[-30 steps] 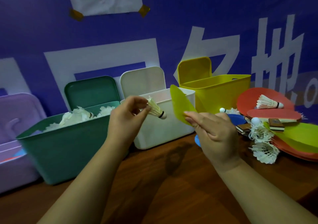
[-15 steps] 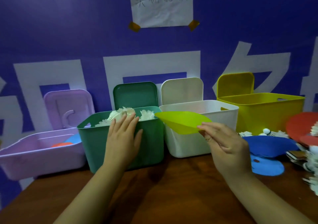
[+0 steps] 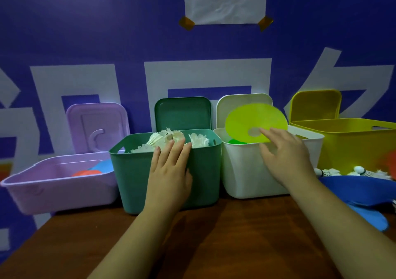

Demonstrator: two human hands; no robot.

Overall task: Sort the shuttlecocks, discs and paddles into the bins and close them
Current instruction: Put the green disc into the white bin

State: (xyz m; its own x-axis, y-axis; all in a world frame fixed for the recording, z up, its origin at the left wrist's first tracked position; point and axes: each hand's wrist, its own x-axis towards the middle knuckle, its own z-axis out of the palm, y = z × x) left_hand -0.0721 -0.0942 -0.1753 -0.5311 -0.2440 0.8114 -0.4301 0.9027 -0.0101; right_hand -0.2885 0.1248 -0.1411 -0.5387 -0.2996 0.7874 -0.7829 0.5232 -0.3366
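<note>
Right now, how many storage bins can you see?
4, in a row from left to right: purple bin, green bin, white bin, yellow bin. All four are open. Others may lie outside the frame.

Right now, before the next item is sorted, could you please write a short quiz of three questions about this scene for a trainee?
1. True or false: the lid of the green bin is shut.
2. The right hand touches the lime-green disc. Over which bin is the disc? A: purple bin. B: white bin. C: yellow bin.
3. Fill in the missing word: the green bin holds white ____.

Key
1. False: the lid stands open behind the bin.
2. B.
3. shuttlecocks.
</note>
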